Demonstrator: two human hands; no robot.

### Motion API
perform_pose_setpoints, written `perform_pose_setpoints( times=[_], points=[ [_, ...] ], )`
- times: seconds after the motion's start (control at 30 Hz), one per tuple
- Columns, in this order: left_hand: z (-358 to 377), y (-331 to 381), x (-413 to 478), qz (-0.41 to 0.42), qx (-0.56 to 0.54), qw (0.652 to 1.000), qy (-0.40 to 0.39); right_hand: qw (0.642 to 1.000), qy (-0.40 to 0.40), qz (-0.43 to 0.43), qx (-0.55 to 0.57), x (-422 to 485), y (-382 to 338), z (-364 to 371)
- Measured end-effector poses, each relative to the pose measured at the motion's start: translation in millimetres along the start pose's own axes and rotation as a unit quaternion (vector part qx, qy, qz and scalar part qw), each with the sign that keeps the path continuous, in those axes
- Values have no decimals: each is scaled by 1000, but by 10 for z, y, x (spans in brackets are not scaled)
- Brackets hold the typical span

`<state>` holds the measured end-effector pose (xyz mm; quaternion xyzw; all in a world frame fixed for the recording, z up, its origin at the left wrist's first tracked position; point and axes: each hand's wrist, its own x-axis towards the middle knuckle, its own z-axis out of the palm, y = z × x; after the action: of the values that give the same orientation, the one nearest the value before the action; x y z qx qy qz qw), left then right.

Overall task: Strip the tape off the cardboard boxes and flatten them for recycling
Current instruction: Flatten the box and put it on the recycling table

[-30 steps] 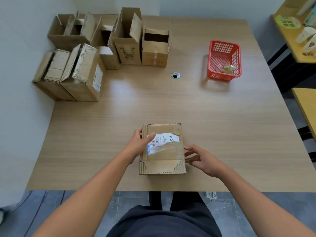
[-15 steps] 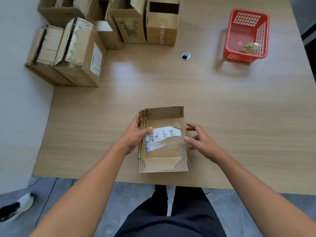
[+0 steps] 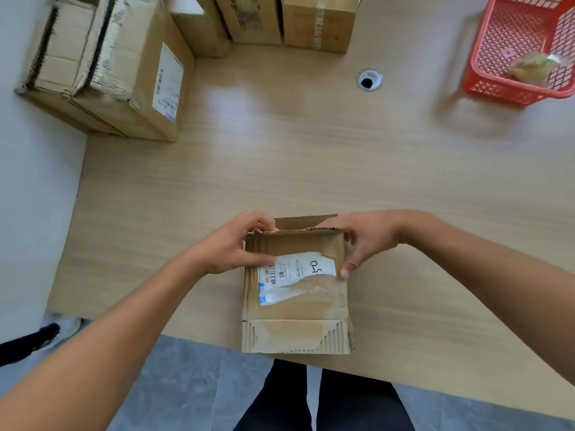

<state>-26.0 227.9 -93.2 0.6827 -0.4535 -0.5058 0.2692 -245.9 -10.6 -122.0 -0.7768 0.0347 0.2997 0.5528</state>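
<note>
Change, hands: half a second ago the left hand (image 3: 230,247) held the middle of the left edge and the right hand (image 3: 367,241) hovered, fingers spread, beside the right edge; now both sit at the far end of the cardboard box (image 3: 295,318).
Change, far flap: the far flap (image 3: 305,222) lay flat in line with the top face; now it is bent at its crease, behind the hands.
Change, view: the camera looks down from closer, so the far row of boxes is cut off at the top.
Left hand: fingers curled over the far left corner, thumb lying across the left end of the shipping label (image 3: 295,276); it grips the box.
Right hand: fingers curled over the far right corner, thumb pressed down along the right edge beside the label; it also grips the box.
Hands, relation: apart, one at each far corner, the width of the box between them.
Box, place: flat on the counter (image 3: 280,169), its near end at the counter's near edge, stretching from the hands back toward the person.
Tape: a clear strip (image 3: 311,290) lies across the top face, partly over the label.
Other boxes: stacked boxes (image 3: 133,79) at the far left, well apart from the hands.
Basket: a red basket (image 3: 497,85) at the far right holds a crumpled wad (image 3: 532,68).
</note>
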Motion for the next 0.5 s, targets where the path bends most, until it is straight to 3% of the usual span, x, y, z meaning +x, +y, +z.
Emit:
perform_pose_setpoints(
  times=[0.1, 0.2, 0.33, 0.43, 0.5],
  points=[
    [-52, 5, 58, -39, 41, 998, -15, 999, -38, -14, 19, 76, 8, -46],
    [-64, 13, 88, -18, 79, 997, -7, 1000, -1, -5, 30, 18, 35, 4],
    [-30, -87, -67, -57, 84, 992, 80, 984, 177, 13, 35, -140, 54, 288],
    [206, -243, -258, -114, -56, 982, 138, 934, 350, 59, 27, -202, 41, 605],
    [396, -354, -349, -151, -124, 959, 206, 907, 410, 100, 8, -154, -16, 846]
  ],
)
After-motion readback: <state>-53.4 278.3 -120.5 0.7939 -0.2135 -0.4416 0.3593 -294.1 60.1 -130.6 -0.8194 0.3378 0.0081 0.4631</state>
